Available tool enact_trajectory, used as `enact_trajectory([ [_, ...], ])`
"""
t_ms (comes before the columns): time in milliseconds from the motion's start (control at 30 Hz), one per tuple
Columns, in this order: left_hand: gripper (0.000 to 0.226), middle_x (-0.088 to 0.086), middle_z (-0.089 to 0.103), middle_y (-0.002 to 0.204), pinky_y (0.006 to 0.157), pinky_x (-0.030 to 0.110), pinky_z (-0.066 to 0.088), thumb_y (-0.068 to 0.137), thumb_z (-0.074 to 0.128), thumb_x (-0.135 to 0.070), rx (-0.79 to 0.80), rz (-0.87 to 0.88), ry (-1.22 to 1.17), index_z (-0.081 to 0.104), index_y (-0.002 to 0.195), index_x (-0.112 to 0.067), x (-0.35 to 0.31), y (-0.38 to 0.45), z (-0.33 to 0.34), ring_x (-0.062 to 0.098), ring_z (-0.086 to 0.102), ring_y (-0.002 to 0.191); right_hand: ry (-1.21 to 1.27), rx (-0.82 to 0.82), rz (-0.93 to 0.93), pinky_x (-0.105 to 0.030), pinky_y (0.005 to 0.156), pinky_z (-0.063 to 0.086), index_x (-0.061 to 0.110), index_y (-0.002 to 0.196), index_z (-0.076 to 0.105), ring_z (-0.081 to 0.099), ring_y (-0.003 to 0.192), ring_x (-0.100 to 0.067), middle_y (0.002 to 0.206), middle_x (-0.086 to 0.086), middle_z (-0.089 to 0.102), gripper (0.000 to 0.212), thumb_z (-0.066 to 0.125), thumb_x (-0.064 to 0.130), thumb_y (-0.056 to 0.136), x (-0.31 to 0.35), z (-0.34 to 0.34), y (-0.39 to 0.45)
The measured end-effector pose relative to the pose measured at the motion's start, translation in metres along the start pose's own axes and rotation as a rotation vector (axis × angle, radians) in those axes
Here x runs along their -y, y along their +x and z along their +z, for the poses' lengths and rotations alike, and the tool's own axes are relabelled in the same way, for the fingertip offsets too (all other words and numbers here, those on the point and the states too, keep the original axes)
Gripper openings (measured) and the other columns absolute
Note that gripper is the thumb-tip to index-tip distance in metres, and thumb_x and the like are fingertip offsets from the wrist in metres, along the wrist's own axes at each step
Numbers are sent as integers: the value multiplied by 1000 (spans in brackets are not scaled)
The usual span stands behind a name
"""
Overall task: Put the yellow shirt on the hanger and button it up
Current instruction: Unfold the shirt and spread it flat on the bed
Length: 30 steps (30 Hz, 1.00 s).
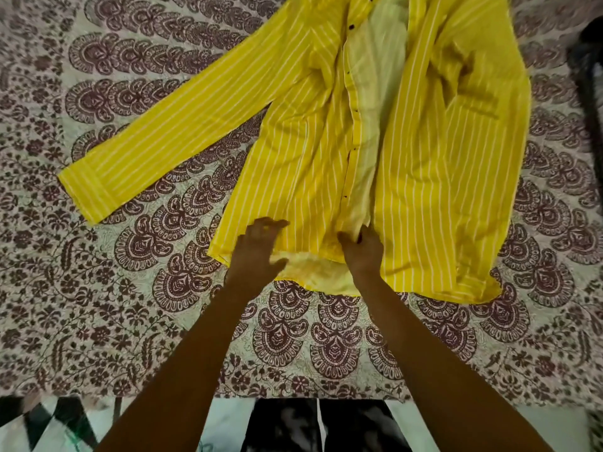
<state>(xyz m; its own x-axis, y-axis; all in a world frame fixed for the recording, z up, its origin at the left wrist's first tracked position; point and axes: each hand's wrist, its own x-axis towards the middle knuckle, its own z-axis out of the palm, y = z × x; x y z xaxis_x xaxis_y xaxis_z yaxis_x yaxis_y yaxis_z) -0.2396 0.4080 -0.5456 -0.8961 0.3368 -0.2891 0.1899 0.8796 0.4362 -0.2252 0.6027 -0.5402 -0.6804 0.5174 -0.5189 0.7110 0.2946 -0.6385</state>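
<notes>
Head view: yellow shirt [424, 164] laid flat on patterned bedspread [114, 305], front spread open, pale lining exposed, dark buttons [351, 27] along placket all seen undone. No hanger seen in frame; shirt judged not yet hung, buttoning not begun, so task judged at start. Left hand [261, 249] spread with fingers relaxed at hem, nothing gripped. Right hand [362, 252] curled, hem fabric near placket pinched. No containers seen

Both bare arms were stretched forward. Left hand [261, 247] hovered palm-down, fingers loosely spread, while right hand [362, 249] had fingers curled, pinching cloth at its tips.
</notes>
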Motion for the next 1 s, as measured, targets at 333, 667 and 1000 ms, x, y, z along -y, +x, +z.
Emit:
enact_trajectory([
  [333,25,12,64,91,47,35,47,80,44,-28,-464,-32,38,61,94,-15,-5,18,-45,32,62,56,465,41,115,-34,79,43,4,118,47,56,89,-22,102,-9,58,33,55,21,90,21,-15,5],
  [667,14,9,58,90,39,27,38,76,55,-2,-630,99,286,55,85,-12,53,-8,-96,29,56,49,10,-147,-235,-23,58,29,5,112,53,62,80,-35,85,-20,65,35,54,13,77,37,14,-8],
  [1000,22,21,54,108,65,48,49,79,49,7,-378,-475,40,64,87,-7,79,-17,-78,42,61,79,-101,-43,-191,-37,66,37,-5,107,57,61,82,-39,88,-29,65,20,48,2,91,-2,6,-17],
])
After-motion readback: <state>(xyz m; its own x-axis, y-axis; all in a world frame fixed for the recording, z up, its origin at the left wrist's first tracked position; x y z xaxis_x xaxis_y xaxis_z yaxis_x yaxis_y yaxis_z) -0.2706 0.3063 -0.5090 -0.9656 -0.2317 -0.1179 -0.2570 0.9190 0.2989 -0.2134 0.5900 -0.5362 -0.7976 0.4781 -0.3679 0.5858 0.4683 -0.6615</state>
